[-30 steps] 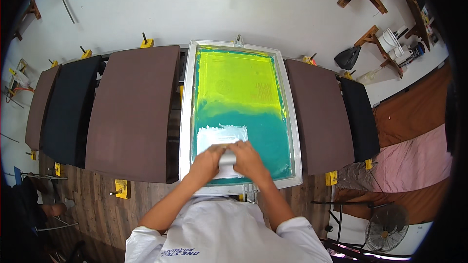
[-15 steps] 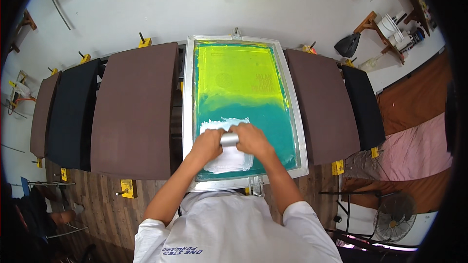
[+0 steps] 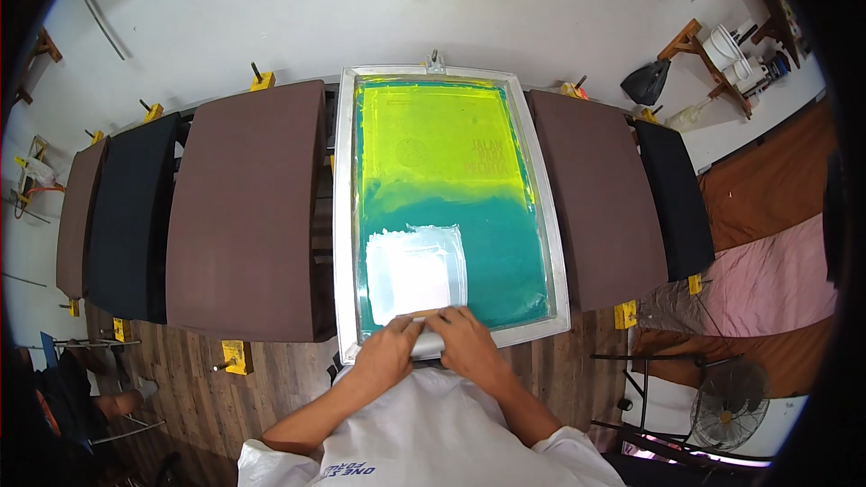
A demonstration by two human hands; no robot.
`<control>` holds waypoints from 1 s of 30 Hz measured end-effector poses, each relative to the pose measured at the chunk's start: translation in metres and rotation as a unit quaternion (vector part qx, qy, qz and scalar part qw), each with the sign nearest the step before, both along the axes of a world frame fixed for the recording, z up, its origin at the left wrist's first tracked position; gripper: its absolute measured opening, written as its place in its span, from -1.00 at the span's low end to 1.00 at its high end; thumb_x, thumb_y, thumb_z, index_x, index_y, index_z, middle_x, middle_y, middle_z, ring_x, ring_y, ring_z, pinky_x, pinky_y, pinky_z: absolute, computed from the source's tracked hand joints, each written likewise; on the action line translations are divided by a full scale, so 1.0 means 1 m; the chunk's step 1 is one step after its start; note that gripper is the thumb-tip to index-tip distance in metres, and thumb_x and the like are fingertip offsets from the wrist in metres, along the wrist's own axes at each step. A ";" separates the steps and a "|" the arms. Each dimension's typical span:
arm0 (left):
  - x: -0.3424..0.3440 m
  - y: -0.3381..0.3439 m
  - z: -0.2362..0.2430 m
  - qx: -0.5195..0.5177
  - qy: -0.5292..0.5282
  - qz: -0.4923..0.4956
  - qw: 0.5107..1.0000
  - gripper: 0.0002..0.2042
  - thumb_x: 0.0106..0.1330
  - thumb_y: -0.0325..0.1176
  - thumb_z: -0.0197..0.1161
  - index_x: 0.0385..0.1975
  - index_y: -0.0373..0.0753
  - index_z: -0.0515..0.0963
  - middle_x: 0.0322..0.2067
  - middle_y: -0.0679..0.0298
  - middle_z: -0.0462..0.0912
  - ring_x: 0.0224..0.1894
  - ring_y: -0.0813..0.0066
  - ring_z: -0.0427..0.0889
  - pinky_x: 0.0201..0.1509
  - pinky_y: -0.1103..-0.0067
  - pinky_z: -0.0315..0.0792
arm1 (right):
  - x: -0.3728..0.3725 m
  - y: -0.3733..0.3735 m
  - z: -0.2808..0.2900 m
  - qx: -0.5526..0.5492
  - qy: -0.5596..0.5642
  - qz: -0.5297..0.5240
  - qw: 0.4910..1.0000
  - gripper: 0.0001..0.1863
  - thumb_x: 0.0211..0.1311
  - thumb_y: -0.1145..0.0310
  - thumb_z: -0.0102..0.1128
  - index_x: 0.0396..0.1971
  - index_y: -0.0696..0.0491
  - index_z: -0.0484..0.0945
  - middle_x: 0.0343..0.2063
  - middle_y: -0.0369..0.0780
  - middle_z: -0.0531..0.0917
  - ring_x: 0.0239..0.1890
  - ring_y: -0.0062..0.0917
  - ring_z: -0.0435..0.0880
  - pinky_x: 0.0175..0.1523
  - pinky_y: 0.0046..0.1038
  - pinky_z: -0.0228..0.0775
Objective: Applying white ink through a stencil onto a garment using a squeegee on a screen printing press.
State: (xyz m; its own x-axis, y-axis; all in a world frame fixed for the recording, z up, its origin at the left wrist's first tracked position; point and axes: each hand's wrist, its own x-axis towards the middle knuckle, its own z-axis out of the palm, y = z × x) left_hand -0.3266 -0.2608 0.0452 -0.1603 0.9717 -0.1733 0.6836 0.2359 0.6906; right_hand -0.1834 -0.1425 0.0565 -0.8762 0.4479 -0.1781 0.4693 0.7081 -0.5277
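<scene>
Both my hands grip a squeegee (image 3: 429, 345) with a silver handle, at the near end of a screen printing frame (image 3: 345, 207). My left hand (image 3: 386, 353) is closed on its left part and my right hand (image 3: 465, 344) on its right part, fingers curled over the top. A thin orange-brown edge shows just beyond my fingers; most of the tool is covered by them. On the teal screen mesh (image 3: 505, 257), a white ink patch (image 3: 417, 272) lies just past the squeegee. Lime-yellow colour (image 3: 433, 122) spreads over the far half.
Brown-covered boards (image 3: 244, 207) and black-covered boards (image 3: 135, 216) flank the frame on both sides, with yellow clamps (image 3: 236, 357) at their ends. A floor fan (image 3: 727, 404) stands at lower right. Wall shelves (image 3: 722, 72) hold white containers. Someone's leg (image 3: 117, 404) shows at lower left.
My hands and the squeegee have moved toward me, from over the white patch to the frame's near edge. More of the white patch is now uncovered.
</scene>
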 end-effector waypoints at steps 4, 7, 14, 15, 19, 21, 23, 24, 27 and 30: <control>-0.037 0.045 0.012 -0.035 -0.032 0.013 0.999 -0.55 -0.02 -0.63 0.19 -0.03 -0.30 0.57 -0.18 -0.12 0.66 -0.16 -0.06 0.67 -0.08 0.23 0.57 | -0.038 0.044 0.012 -0.001 -0.049 0.002 0.999 -0.55 -0.13 0.64 0.14 -0.14 0.01 0.59 -0.19 -0.08 0.60 -0.07 -0.12 0.56 0.00 -0.17 0.47; -0.069 0.084 -0.007 0.017 0.015 0.030 0.999 -0.57 -0.08 -0.65 0.21 -0.11 -0.28 0.63 -0.36 -0.12 0.67 -0.26 -0.11 0.67 -0.09 0.25 0.57 | -0.075 0.086 0.000 0.044 -0.053 0.008 0.998 -0.62 -0.11 0.58 0.19 -0.19 0.00 0.63 -0.28 -0.05 0.64 -0.15 -0.07 0.63 -0.09 -0.11 0.51; -0.083 0.101 -0.017 0.001 0.037 -0.008 0.999 -0.56 -0.12 -0.65 0.25 -0.11 -0.33 0.62 -0.36 -0.13 0.68 -0.27 -0.09 0.69 -0.09 0.26 0.59 | -0.092 0.107 -0.009 0.006 -0.076 0.026 0.997 -0.57 -0.21 0.57 0.24 -0.19 0.06 0.65 -0.30 0.00 0.67 -0.19 -0.05 0.66 -0.08 -0.12 0.52; -0.081 0.097 -0.018 -0.001 0.038 -0.006 0.999 -0.56 -0.12 -0.65 0.25 -0.11 -0.33 0.62 -0.36 -0.13 0.68 -0.27 -0.09 0.69 -0.09 0.26 0.59 | -0.085 0.101 -0.015 0.031 -0.056 0.033 0.997 -0.57 -0.22 0.57 0.25 -0.19 0.05 0.65 -0.30 0.01 0.66 -0.19 -0.05 0.65 -0.08 -0.12 0.52; -0.052 0.067 -0.015 0.000 0.007 0.019 1.000 -0.57 -0.05 -0.64 0.24 -0.08 -0.28 0.60 -0.31 -0.10 0.69 -0.26 -0.11 0.68 -0.12 0.21 0.58 | -0.058 0.071 -0.018 0.032 -0.017 0.013 0.999 -0.58 -0.23 0.59 0.25 -0.21 0.06 0.64 -0.32 -0.02 0.63 -0.20 -0.06 0.59 -0.05 -0.15 0.50; -0.038 0.051 -0.009 0.003 -0.021 0.028 0.999 -0.55 -0.06 -0.68 0.22 -0.06 -0.32 0.56 -0.17 -0.07 0.67 -0.19 -0.09 0.67 -0.06 0.23 0.56 | -0.044 0.057 -0.013 0.012 -0.021 0.002 1.000 -0.57 -0.24 0.60 0.25 -0.20 0.08 0.63 -0.29 -0.04 0.63 -0.16 -0.08 0.57 -0.02 -0.17 0.48; -0.025 0.038 -0.004 -0.015 -0.025 0.021 0.999 -0.55 -0.05 -0.68 0.22 -0.05 -0.35 0.55 -0.13 -0.07 0.64 -0.15 -0.07 0.66 -0.04 0.25 0.56 | -0.031 0.040 -0.010 -0.016 -0.037 -0.011 0.999 -0.53 -0.23 0.60 0.24 -0.14 0.09 0.59 -0.19 -0.05 0.60 -0.07 -0.10 0.53 0.05 -0.19 0.45; -0.018 0.029 -0.006 -0.016 -0.040 0.024 0.999 -0.54 -0.05 -0.67 0.23 -0.03 -0.36 0.53 -0.10 -0.07 0.60 -0.14 -0.05 0.65 -0.01 0.27 0.56 | -0.022 0.032 -0.012 -0.013 -0.031 -0.012 0.999 -0.51 -0.23 0.60 0.24 -0.12 0.09 0.58 -0.16 -0.06 0.59 -0.04 -0.11 0.52 0.07 -0.20 0.44; -0.006 0.014 -0.002 -0.010 -0.037 0.016 0.999 -0.54 -0.05 -0.65 0.26 -0.02 -0.36 0.55 -0.14 -0.09 0.63 -0.16 -0.04 0.67 -0.03 0.27 0.57 | -0.006 0.014 -0.006 -0.028 -0.035 -0.014 0.999 -0.50 -0.23 0.60 0.24 -0.11 0.09 0.56 -0.15 -0.07 0.58 -0.02 -0.12 0.51 0.10 -0.19 0.42; -0.018 0.023 0.012 -0.089 -0.065 -0.032 0.993 -0.57 -0.04 -0.62 0.26 -0.05 -0.34 0.58 -0.25 -0.10 0.68 -0.22 -0.05 0.69 -0.08 0.25 0.59 | -0.012 0.023 0.004 -0.049 -0.072 -0.001 0.996 -0.57 -0.19 0.60 0.20 -0.17 0.08 0.61 -0.22 -0.05 0.62 -0.10 -0.09 0.57 0.05 -0.16 0.45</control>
State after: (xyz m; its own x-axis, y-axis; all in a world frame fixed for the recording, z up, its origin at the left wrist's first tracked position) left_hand -0.3443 -0.2381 0.0573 -0.0643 0.9315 -0.3579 0.6085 0.3209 0.7258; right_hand -0.1959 -0.1200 0.0604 -0.8375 0.4243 -0.3442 0.5464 0.6555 -0.5213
